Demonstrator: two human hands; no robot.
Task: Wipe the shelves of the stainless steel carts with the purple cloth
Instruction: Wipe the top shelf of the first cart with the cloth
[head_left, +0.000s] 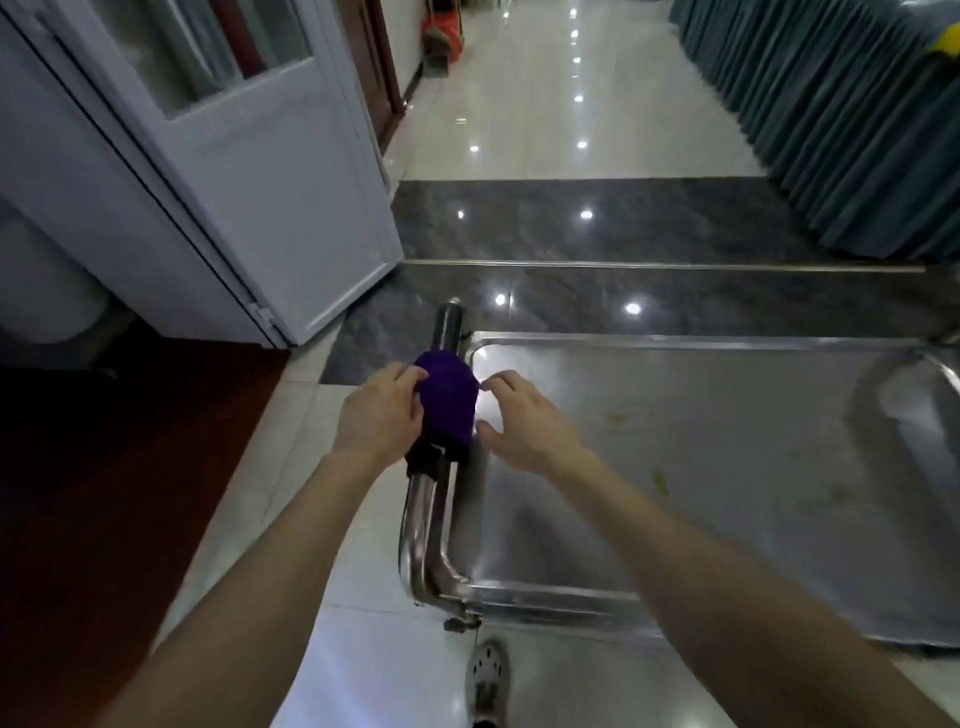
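The purple cloth (448, 399) is draped over the steel handle bar (427, 509) at the left end of the stainless steel cart. My left hand (379, 410) grips the cloth from the left side. Just right of the cloth, my right hand (522, 415) hovers with curled fingers, its fingertips close to the cloth and holding nothing. The cart's top shelf (727, 467) spreads to the right, a shiny tray with a raised rim and a few small yellowish specks on it.
A white door (270, 171) stands ajar at the left, over dark red flooring. Teal pleated curtains (852, 119) run along the right. Glossy tiled floor stretches ahead, with a dark stone threshold (597, 223). My white shoe (485, 670) shows below the cart.
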